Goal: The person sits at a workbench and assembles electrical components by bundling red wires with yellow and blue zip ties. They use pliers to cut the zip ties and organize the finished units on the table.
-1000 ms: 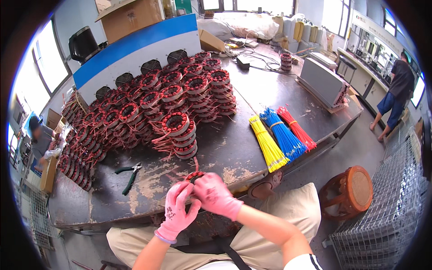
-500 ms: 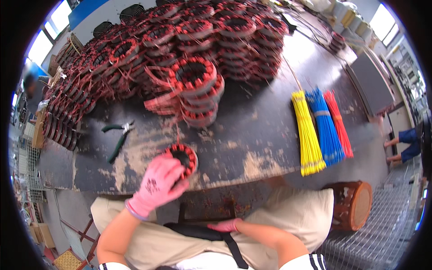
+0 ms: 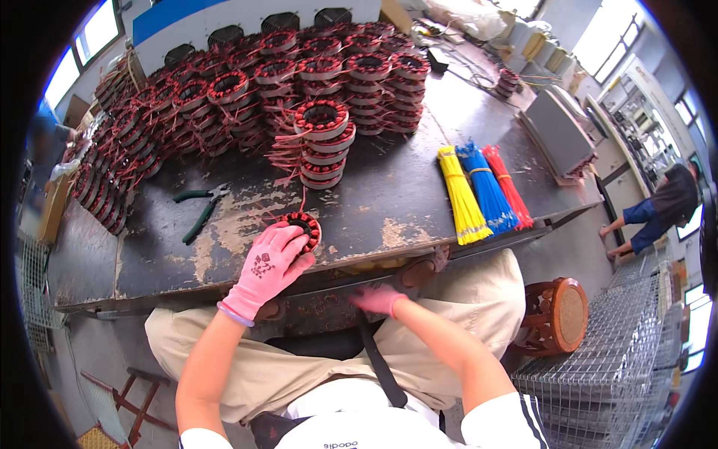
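Note:
A single motor stator (image 3: 308, 227), a ring with red windings inside a grey rim, lies near the table's front edge. My left hand (image 3: 268, 263), in a pink glove, has its fingers closed on the near left side of this ring. A thin lead runs from it toward a short stack of stators (image 3: 324, 142) behind. My right hand (image 3: 379, 299), also pink-gloved, hovers above my lap below the table edge; motion smears its fingers and I see nothing in it. Green-handled side cutters (image 3: 200, 215) lie left of the ring with their jaws spread.
Rows of stacked stators (image 3: 232, 88) fill the back and left of the table (image 3: 359, 217). Bundles of yellow (image 3: 461, 198), blue (image 3: 486, 187) and red (image 3: 508, 187) sleeves or wires lie at right. A wooden drum stool (image 3: 553, 314) and wire mesh cage (image 3: 598, 359) stand lower right. Another person (image 3: 666, 202) is far right.
My right hand has lifted off my lap and moved forward toward the table edge. My left hand stays on the stator. The whole view has shifted as my head moved.

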The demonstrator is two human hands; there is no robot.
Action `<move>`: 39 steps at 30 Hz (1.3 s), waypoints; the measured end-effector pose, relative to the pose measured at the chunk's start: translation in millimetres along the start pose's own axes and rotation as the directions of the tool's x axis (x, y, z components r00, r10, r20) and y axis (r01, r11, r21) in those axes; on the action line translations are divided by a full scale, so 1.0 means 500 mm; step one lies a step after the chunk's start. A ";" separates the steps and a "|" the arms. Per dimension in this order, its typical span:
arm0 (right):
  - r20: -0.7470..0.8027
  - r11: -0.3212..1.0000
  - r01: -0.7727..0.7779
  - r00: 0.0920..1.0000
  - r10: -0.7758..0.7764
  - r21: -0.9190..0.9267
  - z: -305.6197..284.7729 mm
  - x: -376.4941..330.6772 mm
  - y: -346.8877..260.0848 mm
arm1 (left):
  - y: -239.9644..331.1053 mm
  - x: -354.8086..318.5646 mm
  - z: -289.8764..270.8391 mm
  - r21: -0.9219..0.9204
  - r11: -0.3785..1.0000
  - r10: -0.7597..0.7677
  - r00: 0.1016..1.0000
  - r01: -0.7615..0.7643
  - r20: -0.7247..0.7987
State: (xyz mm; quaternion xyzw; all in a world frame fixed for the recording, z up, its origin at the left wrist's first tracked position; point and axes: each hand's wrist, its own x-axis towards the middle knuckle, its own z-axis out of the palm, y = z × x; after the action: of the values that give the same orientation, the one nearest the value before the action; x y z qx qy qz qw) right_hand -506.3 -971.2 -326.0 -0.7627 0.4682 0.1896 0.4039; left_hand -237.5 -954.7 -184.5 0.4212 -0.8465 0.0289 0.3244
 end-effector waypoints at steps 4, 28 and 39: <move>-0.336 0.939 -0.325 0.902 0.272 -0.112 -0.052 0.019 0.148 | 0.005 0.006 0.002 0.059 0.998 0.030 0.999 -0.031 0.012; -0.507 0.959 -0.284 0.824 0.255 0.021 0.050 0.137 0.346 | 0.093 0.053 0.024 0.116 0.975 -0.204 0.968 0.188 0.149; -0.967 0.961 -0.242 0.180 0.181 0.135 -0.260 -0.424 0.087 | 0.084 0.006 -0.055 -0.019 0.996 -0.086 0.987 0.090 0.135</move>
State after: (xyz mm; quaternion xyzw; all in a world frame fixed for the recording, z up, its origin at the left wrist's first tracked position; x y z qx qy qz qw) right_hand -659.5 -965.9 -125.4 -0.6493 0.7126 -0.2644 -0.0276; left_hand -255.3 -921.0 -151.6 0.4552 -0.8472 -0.0243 0.2728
